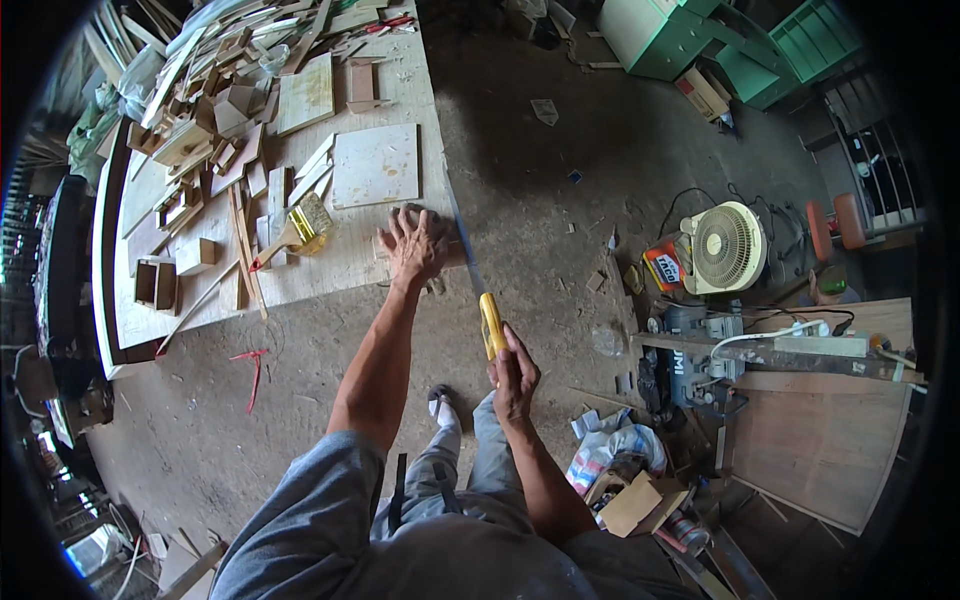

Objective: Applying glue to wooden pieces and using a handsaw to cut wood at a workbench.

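On my feed, a pale wooden tabletop (335,265) bears a wide paintbrush (305,228). Right of the brush, I see a short wood piece (455,254); beyond and right of it, a squarish board (376,166); left of it, thin sticks (243,240) and an open-topped box (157,284); beyond and left, heaped offcuts (190,140).

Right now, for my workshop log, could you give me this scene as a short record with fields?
Left hand: palm down on a piece of wood at the table
Right hand: gripping a yellow-handled saw
Blade: by the table's right edge; contact with the wood unclear
On table: square board, paintbrush, wood offcuts
Floor, right: cream fan
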Available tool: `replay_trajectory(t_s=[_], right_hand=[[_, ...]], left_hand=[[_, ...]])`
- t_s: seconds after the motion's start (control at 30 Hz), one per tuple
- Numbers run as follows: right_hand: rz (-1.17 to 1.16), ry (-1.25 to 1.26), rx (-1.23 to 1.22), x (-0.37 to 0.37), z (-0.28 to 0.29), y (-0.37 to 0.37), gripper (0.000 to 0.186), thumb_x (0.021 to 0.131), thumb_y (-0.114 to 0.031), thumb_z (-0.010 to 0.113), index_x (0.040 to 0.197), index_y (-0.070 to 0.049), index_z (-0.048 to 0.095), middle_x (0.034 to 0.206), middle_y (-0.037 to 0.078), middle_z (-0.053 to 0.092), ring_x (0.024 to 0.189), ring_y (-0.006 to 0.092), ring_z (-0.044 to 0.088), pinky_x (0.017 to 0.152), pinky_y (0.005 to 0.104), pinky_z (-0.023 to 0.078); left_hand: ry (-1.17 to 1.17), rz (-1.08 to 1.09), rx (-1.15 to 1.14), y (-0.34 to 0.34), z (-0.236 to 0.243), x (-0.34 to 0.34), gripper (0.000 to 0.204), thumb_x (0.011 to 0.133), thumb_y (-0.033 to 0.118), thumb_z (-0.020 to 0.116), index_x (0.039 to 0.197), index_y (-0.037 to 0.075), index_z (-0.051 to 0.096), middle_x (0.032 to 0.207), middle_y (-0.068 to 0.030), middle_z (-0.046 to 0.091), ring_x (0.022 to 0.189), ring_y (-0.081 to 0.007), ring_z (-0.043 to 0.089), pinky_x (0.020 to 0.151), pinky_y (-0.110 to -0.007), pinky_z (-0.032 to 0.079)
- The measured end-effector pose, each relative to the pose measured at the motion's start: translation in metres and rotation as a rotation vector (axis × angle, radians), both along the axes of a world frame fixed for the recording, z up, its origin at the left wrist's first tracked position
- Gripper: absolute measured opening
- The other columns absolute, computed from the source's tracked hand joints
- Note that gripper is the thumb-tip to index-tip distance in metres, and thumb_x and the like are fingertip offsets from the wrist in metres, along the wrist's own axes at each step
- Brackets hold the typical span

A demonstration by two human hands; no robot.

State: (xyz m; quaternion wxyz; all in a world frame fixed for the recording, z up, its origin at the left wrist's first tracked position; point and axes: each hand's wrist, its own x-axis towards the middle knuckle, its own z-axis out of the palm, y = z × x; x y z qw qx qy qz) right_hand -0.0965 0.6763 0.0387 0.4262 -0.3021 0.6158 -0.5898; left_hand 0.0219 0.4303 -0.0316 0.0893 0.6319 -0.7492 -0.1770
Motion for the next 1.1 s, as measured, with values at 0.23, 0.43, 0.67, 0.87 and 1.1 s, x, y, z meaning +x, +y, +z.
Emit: replay_trajectory(t_s=[0.23, 0.43, 0.67, 0.87, 1.1], right_hand=[[0.002, -0.040, -0.044, 0.008, -0.003, 0.000, 0.040, 0.100, -0.020, 0.049, 0.132, 0.003, 0.055, 0.088, 0.002, 0.056, 0.057, 0.0061, 0.039, 0.050, 0.0222, 0.033], [-0.004, 0.090, -0.060, 0.005, -0.003, -0.003, 0.039, 0.101, -0.020, 0.049, 0.133, 0.001, 0.056, 0.081, 0.002, 0.055, 0.057, 0.0066, 0.040, 0.050, 0.0230, 0.033], [-0.003, 0.133, -0.080, 0.017, -0.006, 0.001, 0.039, 0.101, -0.018, 0.048, 0.134, 0.001, 0.055, 0.075, 0.001, 0.053, 0.057, 0.0070, 0.041, 0.050, 0.0233, 0.034], [-0.025, 0.106, -0.055, 0.024, -0.010, 0.002, 0.040, 0.101, -0.018, 0.047, 0.136, 0.001, 0.053, 0.073, 0.000, 0.050, 0.057, 0.0070, 0.040, 0.051, 0.0236, 0.035], [-0.002, 0.226, -0.141, 0.024, -0.027, 0.005, 0.044, 0.099, -0.019, 0.047, 0.137, 0.001, 0.051, 0.071, -0.002, 0.048, 0.057, 0.0065, 0.040, 0.053, 0.0230, 0.037]], left_hand=[[0.007, 0.031, 0.113, -0.004, 0.007, 0.001, 0.081, 0.089, 0.064, 0.049, 0.148, 0.010, 0.036, 0.159, -0.0225, 0.017, 0.148, -0.0436, 0.004, 0.112, -0.069, 0.000], [0.033, 0.034, 0.116, -0.005, 0.008, 0.000, 0.077, 0.090, 0.061, 0.050, 0.147, 0.011, 0.037, 0.160, -0.0212, 0.013, 0.148, -0.0443, 0.003, 0.112, -0.069, -0.002], [0.005, 0.022, 0.165, -0.009, 0.010, 0.001, 0.076, 0.089, 0.056, 0.053, 0.148, 0.012, 0.036, 0.159, -0.0202, 0.015, 0.148, -0.0444, 0.003, 0.111, -0.070, 0.000], [0.011, 0.032, 0.149, -0.007, 0.009, 0.002, 0.075, 0.089, 0.054, 0.054, 0.147, 0.011, 0.036, 0.160, -0.0194, 0.014, 0.148, -0.0444, 0.004, 0.111, -0.070, 0.001], [-0.006, 0.026, 0.177, -0.008, 0.013, -0.001, 0.074, 0.089, 0.052, 0.054, 0.149, 0.012, 0.035, 0.160, -0.0181, 0.013, 0.148, -0.0428, 0.005, 0.112, -0.069, 0.000]])
